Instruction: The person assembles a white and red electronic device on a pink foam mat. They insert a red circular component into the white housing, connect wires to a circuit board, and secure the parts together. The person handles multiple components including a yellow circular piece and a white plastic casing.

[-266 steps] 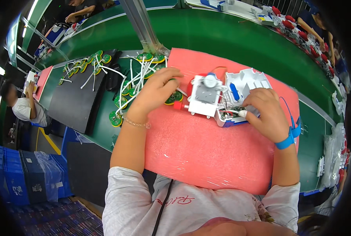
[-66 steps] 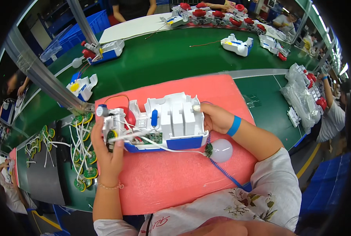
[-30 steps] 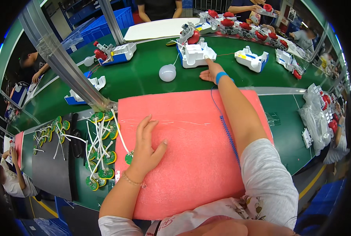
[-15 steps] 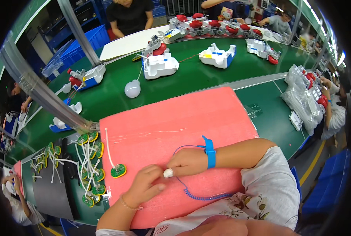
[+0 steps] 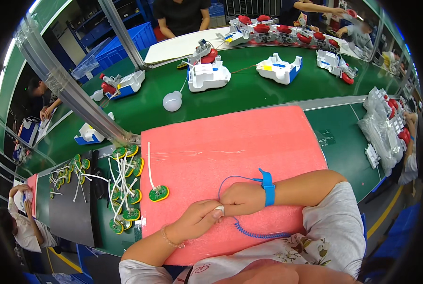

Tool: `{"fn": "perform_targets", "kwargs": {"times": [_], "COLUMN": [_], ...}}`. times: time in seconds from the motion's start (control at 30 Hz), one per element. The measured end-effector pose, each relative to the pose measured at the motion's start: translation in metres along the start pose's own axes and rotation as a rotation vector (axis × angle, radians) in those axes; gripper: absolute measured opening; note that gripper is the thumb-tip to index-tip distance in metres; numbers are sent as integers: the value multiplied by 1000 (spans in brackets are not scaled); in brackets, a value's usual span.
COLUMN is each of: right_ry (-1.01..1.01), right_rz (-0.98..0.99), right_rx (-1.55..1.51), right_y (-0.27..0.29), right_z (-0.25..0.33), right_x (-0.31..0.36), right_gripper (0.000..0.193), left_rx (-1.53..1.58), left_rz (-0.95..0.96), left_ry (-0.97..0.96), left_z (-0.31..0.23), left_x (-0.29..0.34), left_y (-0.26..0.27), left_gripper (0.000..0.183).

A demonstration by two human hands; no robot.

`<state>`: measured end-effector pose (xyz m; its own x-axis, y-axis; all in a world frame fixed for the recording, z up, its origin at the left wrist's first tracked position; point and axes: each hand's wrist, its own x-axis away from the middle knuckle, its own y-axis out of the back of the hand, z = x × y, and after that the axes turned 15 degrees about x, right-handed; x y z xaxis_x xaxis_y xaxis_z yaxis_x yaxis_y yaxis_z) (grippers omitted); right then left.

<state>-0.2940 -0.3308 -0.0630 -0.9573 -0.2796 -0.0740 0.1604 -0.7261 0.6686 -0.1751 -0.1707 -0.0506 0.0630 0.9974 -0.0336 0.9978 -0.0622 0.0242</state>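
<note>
your 2 hands meet low on the pink foam mat (image 5: 230,142), close to your body. your left hand (image 5: 195,221) reaches across with its fingers drawn together, pinching at a small white piece (image 5: 220,209) that sits against the thumb side of your right hand (image 5: 242,199). your right hand is curled into a loose fist, turned toward the left so the white bit is easy to reach; whether it is tape, a finger cot or a small part is too small to tell. the blue wrist strap (image 5: 267,187) sits snug on your right wrist, and its coiled blue cord (image 5: 254,233) trails over the mat below your hands, likely for grounding you while you touch boards.

1 round green circuit board (image 5: 159,193) with a white wire lies alone on the mat's left part, near your left hand but not touching it. a cluster of similar boards and wires (image 5: 124,189) waits just off the mat's left edge. well apart, on the green belt (image 5: 249,92), stand a white bulb (image 5: 172,101) and a white and blue housing (image 5: 207,75).
</note>
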Motion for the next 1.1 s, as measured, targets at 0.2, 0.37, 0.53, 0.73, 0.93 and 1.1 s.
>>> {"fn": "perform_targets", "kwargs": {"times": [0.2,0.37,0.53,0.73,0.93,1.1], "right_ry": [32,39,-42,-42,-13,-12], "right_rz": [32,16,29,47,38,49], "right_rx": [-161,-184,-188,-127,-179,-161], "right_y": [3,0,-4,0,-4,-2], "right_z": [6,2,-1,1,0,-1], "right_x": [1,4,1,0,0,2], "right_gripper": [37,39,38,33,33,33], "left_rx": [139,195,263,185,205,188], "left_rz": [-1,-20,-28,-44,-62,-43], "left_ry": [55,100,92,132,110,101], "left_z": [1,2,10,13,9,9], "left_x": [2,2,0,3,3,0], "left_y": [-6,-9,-5,-3,-6,-6], "left_gripper": [34,37,39,39,40,38]}}
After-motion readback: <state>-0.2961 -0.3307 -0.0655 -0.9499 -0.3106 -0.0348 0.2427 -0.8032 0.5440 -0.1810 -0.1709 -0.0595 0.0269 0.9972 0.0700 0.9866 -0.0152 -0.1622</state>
